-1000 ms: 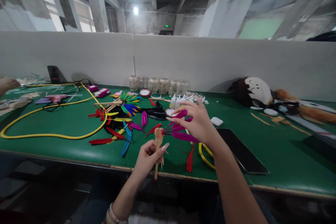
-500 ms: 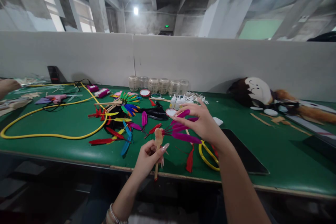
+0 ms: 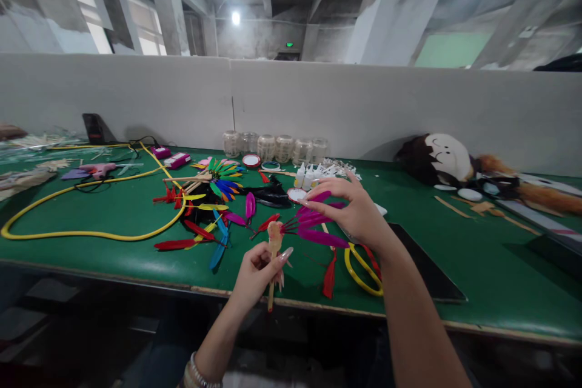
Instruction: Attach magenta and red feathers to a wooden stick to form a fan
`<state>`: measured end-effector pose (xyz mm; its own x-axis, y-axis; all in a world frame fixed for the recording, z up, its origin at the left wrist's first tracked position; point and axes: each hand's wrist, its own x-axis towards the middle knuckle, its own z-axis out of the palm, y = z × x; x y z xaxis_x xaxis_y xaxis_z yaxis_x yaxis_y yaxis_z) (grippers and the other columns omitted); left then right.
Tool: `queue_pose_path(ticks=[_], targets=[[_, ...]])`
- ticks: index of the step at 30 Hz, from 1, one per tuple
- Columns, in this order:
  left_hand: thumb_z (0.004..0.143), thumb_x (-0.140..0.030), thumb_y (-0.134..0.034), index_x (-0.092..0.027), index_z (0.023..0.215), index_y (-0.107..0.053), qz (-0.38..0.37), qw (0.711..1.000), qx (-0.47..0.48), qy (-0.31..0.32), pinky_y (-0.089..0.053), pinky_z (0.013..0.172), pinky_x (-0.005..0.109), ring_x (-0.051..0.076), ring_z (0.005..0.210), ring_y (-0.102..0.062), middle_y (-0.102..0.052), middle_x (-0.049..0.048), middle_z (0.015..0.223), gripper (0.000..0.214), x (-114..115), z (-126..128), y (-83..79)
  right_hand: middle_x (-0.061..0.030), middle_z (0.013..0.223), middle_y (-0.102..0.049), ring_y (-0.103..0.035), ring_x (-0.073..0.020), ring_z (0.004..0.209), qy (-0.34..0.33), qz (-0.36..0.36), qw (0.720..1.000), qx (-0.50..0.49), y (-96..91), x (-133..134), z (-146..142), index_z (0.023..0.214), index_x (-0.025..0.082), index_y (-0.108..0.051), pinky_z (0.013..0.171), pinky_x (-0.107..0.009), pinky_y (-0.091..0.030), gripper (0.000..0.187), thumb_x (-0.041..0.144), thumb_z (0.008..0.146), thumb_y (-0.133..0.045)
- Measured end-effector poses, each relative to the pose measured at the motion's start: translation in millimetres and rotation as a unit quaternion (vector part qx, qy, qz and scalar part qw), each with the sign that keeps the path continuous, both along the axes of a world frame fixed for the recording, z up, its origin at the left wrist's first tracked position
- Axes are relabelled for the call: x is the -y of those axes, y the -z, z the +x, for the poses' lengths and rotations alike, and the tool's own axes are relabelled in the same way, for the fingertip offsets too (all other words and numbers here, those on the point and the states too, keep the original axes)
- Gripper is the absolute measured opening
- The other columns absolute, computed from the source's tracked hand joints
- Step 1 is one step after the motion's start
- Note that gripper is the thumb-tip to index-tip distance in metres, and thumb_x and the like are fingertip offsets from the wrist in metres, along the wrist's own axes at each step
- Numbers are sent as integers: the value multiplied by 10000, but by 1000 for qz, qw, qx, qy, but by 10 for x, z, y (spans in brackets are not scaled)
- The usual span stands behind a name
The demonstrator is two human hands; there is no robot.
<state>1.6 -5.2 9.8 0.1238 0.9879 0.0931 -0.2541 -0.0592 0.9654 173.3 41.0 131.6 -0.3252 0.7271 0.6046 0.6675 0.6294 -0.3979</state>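
Near the front edge of the table, my left hand (image 3: 259, 270) is closed round a pale wooden stick (image 3: 274, 248) with a rounded upper end, held upright. Several magenta feathers (image 3: 321, 237) fan out to the right from that upper end, their thin dark stems meeting at it. My right hand (image 3: 350, 209) is at the feathers, thumb and fingers closed on the upper ones. Its fingertips partly cover them. To the left lie loose red, yellow and blue feathers (image 3: 220, 248) and two magenta ones.
Yellow-handled scissors (image 3: 361, 273) and a red tassel (image 3: 330, 276) lie by my right forearm, beside a black board (image 3: 427, 267). White glue bottles (image 3: 307, 177) and glass jars (image 3: 275, 147) stand behind. A yellow cord (image 3: 91, 235) loops at left near a pink glue gun (image 3: 97, 171).
Both my hands and the feathers stay almost in place. The other person's hand at the far left has moved back and mostly out of view.
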Motion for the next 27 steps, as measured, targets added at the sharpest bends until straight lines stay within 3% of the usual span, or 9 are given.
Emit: queue_pose_path(ticks=[4,7,8,10,12,14,16,21,27], targets=[[677,-392,-643,-139,658,-525,-7,1000,16,-2,-348,385,175,58,358,-436,-473,-61,430,280,-10,-9,4,-34,1061,-592,-516,-222,1036,65,72,989,-110,-83,82,-40,966,256,-568,974,-451,-272,275,408,737,-576],[690,-399,-628,-136,669,-536,-16,999,43,-7,-357,388,182,67,357,-446,-508,-45,420,279,-26,-18,0,-34,866,-602,-571,-175,817,68,94,961,-249,-174,238,-60,874,228,-549,719,-317,-443,224,410,743,-564],[694,-400,-623,-136,670,-539,-19,998,57,-11,-360,388,182,68,360,-447,-515,-43,422,278,-32,-21,-1,-7,727,-586,-564,-139,666,24,44,962,-267,-203,301,-61,785,221,-541,609,-273,-443,198,417,757,-544],[691,-399,-626,-136,671,-545,-30,996,85,-22,-363,382,177,64,363,-447,-517,-46,430,276,-42,-26,-2,27,523,-514,-490,-92,462,-126,-159,960,-193,-239,413,-58,616,205,-508,471,-229,-398,323,447,816,-434],[672,-401,-643,-135,670,-545,-45,993,104,-27,-367,372,173,59,361,-446,-519,-49,446,284,-47,-28,-3,14,530,-545,-516,-95,469,-222,-383,896,-34,-224,469,-59,610,194,-535,472,-222,-414,356,461,816,-421],[662,-403,-652,-134,665,-539,-51,992,111,-27,-369,367,169,55,354,-443,-518,-51,448,291,-46,-28,-5,8,573,-576,-526,-100,478,-220,-478,847,77,-140,440,-71,660,195,-557,453,-213,-411,318,473,785,-467],[665,-404,-650,-135,668,-534,-50,993,108,-26,-370,367,166,56,355,-449,-517,-51,444,292,-42,-28,-7,16,546,-552,-516,-105,468,-193,-469,855,112,0,339,-96,616,200,-526,431,-213,-394,330,486,772,-474],[666,-426,-641,-137,656,-530,-44,995,91,-24,-375,359,173,66,341,-458,-515,-45,425,310,-43,-30,0,34,580,-527,-483,-118,508,-140,-353,924,43,356,85,-269,662,212,-527,469,-240,-405,331,503,787,-432],[662,-414,-649,-138,647,-530,-35,995,93,-6,-389,358,182,71,337,-468,-527,-44,422,301,-40,-23,-7,-14,814,-630,-577,-181,800,-91,-266,944,-173,593,46,-626,833,198,-600,738,-310,-460,324,485,780,-460]])
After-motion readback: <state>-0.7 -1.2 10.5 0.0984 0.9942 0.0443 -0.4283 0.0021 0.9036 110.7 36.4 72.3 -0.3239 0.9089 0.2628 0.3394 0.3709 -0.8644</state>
